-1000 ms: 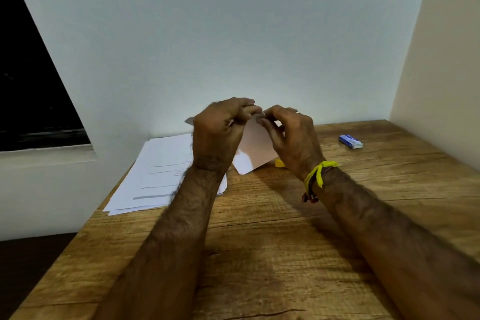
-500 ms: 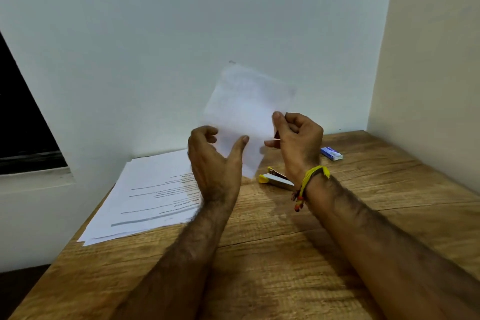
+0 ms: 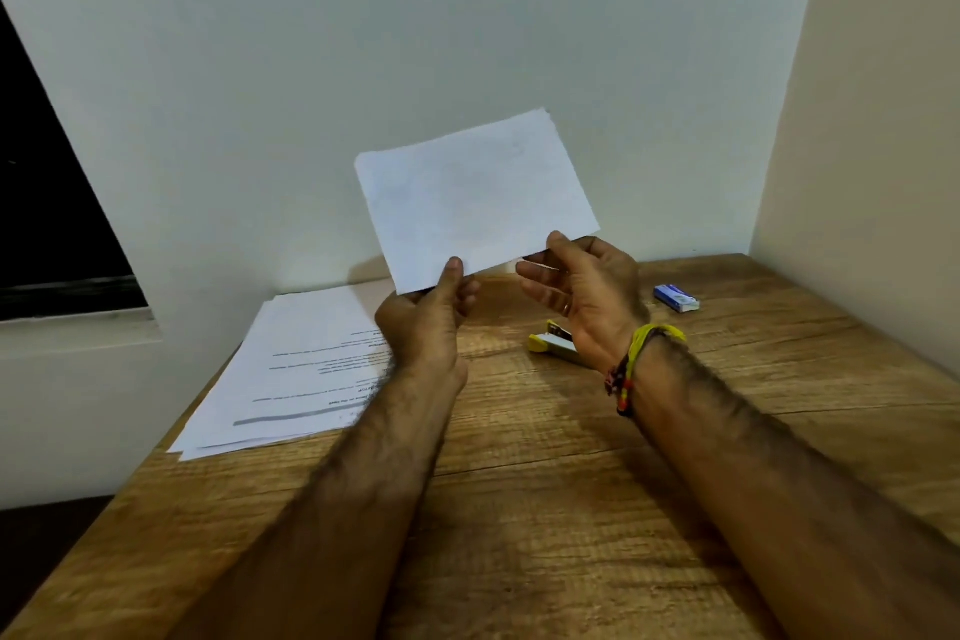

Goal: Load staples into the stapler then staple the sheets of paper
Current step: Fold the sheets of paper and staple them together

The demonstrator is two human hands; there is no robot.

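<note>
Head view: left hand (image 3: 426, 322) and right hand (image 3: 587, 296), raised, pinch the paper's (image 3: 475, 195) lower edge.

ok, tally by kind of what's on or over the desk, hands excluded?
Stapler: 1, on the desk
Staple box: 1, on the desk
Paper stack: 1, on the desk
Held paper: 1, pinched by both hands
Total: 4

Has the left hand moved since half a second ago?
Yes. The left hand rose from beside the printed paper stack and now pinches the small white sheet's lower edge.
</note>
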